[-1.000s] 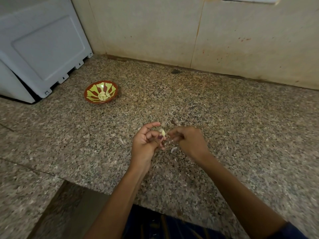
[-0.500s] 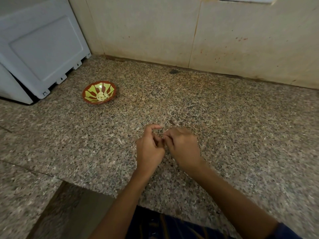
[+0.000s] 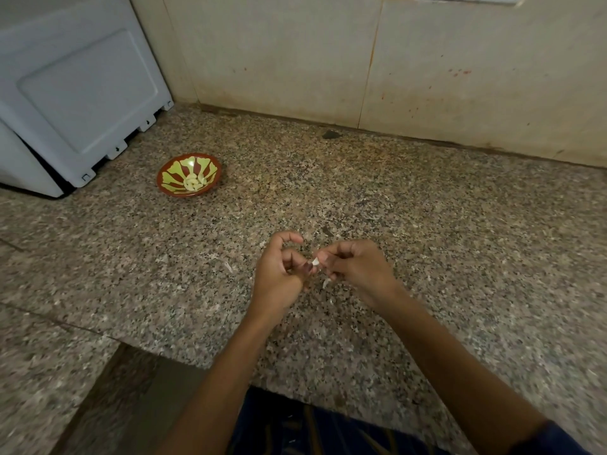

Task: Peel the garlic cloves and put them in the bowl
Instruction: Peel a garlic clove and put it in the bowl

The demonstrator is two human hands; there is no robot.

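Over the middle of the granite counter (image 3: 427, 224), my left hand (image 3: 279, 274) and my right hand (image 3: 358, 267) meet fingertip to fingertip. Between them shows a small pale garlic clove (image 3: 316, 262); both hands pinch it with curled fingers. Most of the clove is hidden by the fingers. A red bowl with a yellow-green pattern (image 3: 170, 174) stands at the far left of the counter. Inside it lie several peeled cloves (image 3: 195, 183).
A white appliance (image 3: 75, 93) stands at the back left, close to the bowl. A tiled wall (image 3: 361, 60) runs along the back. Bits of garlic skin (image 3: 325, 284) lie on the counter under and beside my hands. The counter's front edge steps down at lower left.
My hands closed tightly together half a second ago, hiding the clove; now they have parted slightly and the clove's pale tip shows again. The view shifted a little.
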